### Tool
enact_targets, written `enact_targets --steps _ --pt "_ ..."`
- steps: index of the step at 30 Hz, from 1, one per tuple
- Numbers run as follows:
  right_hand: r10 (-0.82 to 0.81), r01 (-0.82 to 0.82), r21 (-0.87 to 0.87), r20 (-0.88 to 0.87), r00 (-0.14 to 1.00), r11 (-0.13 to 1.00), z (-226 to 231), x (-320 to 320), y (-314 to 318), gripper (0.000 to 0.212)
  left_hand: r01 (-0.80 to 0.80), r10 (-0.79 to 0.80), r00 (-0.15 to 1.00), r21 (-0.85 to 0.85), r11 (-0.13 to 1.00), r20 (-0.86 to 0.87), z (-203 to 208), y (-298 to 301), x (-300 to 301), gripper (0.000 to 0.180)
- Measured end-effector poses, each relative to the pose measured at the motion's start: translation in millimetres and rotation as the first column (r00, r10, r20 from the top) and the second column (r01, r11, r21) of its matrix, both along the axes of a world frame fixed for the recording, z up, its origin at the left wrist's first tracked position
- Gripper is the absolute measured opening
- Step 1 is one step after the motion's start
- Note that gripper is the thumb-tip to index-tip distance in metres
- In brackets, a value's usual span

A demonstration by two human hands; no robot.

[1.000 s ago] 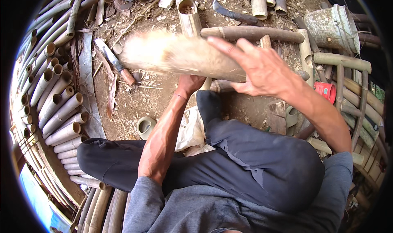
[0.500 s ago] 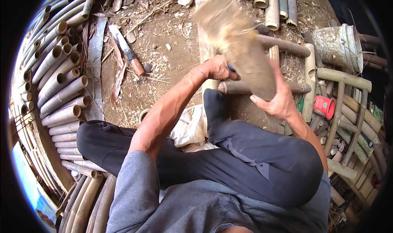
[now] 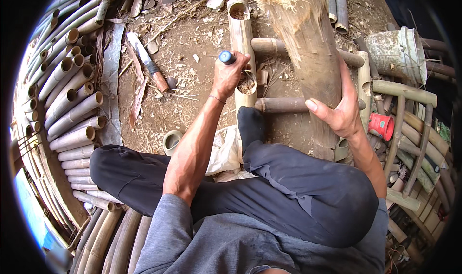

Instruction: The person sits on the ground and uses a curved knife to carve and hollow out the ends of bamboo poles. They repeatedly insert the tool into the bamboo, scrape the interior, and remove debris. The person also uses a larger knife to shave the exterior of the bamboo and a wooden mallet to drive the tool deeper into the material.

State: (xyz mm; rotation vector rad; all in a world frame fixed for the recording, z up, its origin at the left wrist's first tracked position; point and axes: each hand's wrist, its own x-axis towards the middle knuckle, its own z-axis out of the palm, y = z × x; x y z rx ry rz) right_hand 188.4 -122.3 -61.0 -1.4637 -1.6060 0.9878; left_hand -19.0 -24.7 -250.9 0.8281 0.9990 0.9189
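Brown wood: note the log [image 3: 310, 52], clasped in the right grip [image 3: 345, 111], with frayed end beyond it; probably heavy and stiff, best held on smooth part. See also blue-ended handle [image 3: 226, 57], enclosed by left grip [image 3: 227, 77].

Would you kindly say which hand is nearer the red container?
Right: the right hand is just left of the red container; the left hand is farther left, around a blue-ended handle.
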Motion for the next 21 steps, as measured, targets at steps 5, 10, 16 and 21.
enact_targets --steps 5,10,16,21 --pt "0.052 -0.075 0.158 0.145 0.988 0.985 -10.0 -1.0 10.4 0.102 0.119 -0.119 0.993 0.022 0.993 -0.028 -1.7 -1.8 8.9 0.022" --pt "0.298 -0.179 -0.240 0.711 0.636 0.954 -7.4 -7.5 32.8 0.101 0.491 0.162 0.735 0.682 0.542 -0.658 -37.1 -5.3 19.1 0.029" --pt "0.197 -0.095 -0.203 0.577 0.793 0.975 -17.8 -10.0 9.0 0.099 0.339 -0.092 0.881 0.484 0.807 -0.463 -25.2 -26.1 35.6 0.034" --pt "0.080 -0.096 0.019 0.396 0.915 0.995 -22.8 -9.6 -12.2 0.098 0.426 0.110 0.730 0.575 0.699 -0.674 -32.0 -30.0 43.4 0.030"
